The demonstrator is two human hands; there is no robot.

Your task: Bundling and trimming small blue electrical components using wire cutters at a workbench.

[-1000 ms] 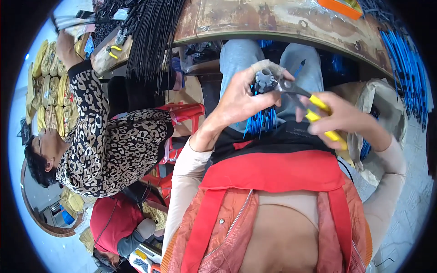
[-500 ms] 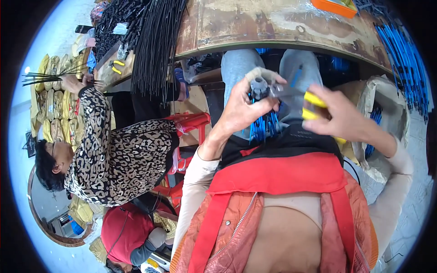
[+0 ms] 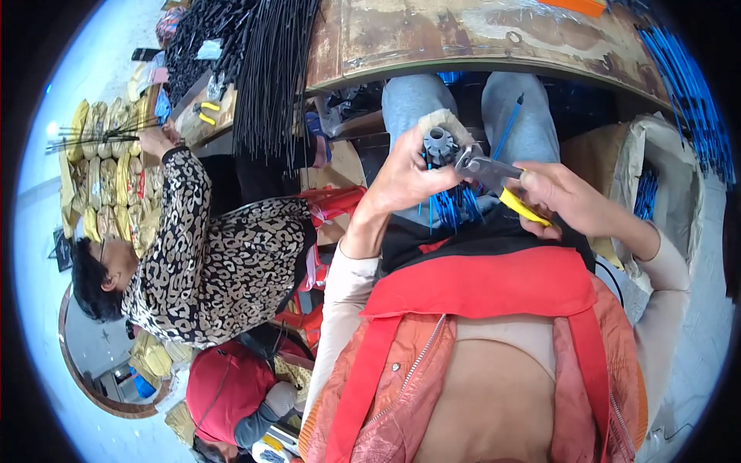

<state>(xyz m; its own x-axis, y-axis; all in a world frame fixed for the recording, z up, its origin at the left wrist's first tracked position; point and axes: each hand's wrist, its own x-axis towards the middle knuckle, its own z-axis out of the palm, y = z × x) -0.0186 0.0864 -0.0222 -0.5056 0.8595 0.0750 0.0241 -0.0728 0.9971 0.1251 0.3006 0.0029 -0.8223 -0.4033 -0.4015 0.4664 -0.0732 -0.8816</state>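
Note:
My left hand [image 3: 409, 176] is closed around a grey toothed round hub [image 3: 440, 143] with a hole in its middle. Thin blue rods [image 3: 454, 210] hang below the hub, under my fingers. Pale wrapping [image 3: 445, 121] covers one finger of that hand. In my right hand [image 3: 570, 199] are yellow-handled pliers [image 3: 494, 173], their metal jaws pointing left right beside the hub. Whether the jaws grip a wire or rod there is too small to tell. A single blue rod with a dark tip [image 3: 509, 125] slants across my right leg.
A worn wooden table [image 3: 471, 38] stands ahead, an orange tray [image 3: 575, 6] at its far edge. Bundled blue rods [image 3: 687, 100] hang at right above a pale sack [image 3: 671, 201]. Black rods [image 3: 270, 85] hang at left, near a co-worker [image 3: 216, 270] holding thin black rods.
The pliers and right hand, blurred before, are now sharp. The yellow handles have swung lower, and the jaws show clearly beside the hub. My left hand keeps its hold.

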